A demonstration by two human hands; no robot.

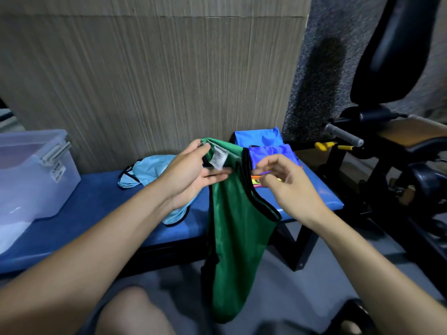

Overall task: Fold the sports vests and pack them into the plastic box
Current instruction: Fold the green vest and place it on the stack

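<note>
While the person sits low in front of the bench, a bare knee shows at the bottom of the view and both forearms reach forward. The green vest hangs from the hands and falls down past the bench edge toward the floor. It looks thin, light and a little shiny, so it will probably slip and lose its shape easily; it is better to take it at the black-trimmed shoulder straps or along the hem, not in the middle of the cloth.

The left hand holds the top of the vest near the collar, with the thumb on the upper edge and the fingers stretched under the white label. The right hand is beside the black trim of the other strap with its fingers curled; whether it already pinches the trim cannot be told for sure.

Behind the hands, a light blue vest lies crumpled on the blue bench. To the right, a violet vest rests on brightly coloured ones, and a blue piece stands against the wall. The plastic box sits at the left end of the bench, well apart from the green vest, with its lid off. Gym equipment stands on the far right.
</note>
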